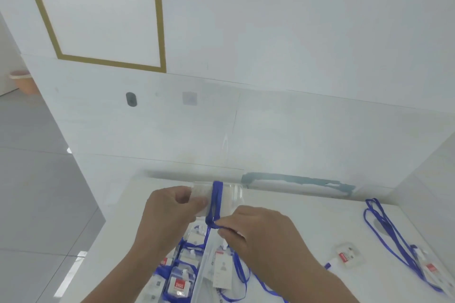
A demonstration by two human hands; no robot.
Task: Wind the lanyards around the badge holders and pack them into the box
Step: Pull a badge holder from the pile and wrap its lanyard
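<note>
While left grip [172, 206] clasps badge holder [216, 198], right grip [256, 229] pinches lanyard [216, 202], table edge [110, 229] close

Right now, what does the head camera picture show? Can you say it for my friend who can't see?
Two hands wind a blue lanyard around a clear badge holder above a white table: the left hand holds the holder, the right hand pinches the strap. Below sits a clear box of wrapped badges; another lanyard lies to the right.

Badge holder [229, 194] clear glossy plastic; lanyard [216, 202] blue woven cloth; table [307, 224] smooth matt.
</note>
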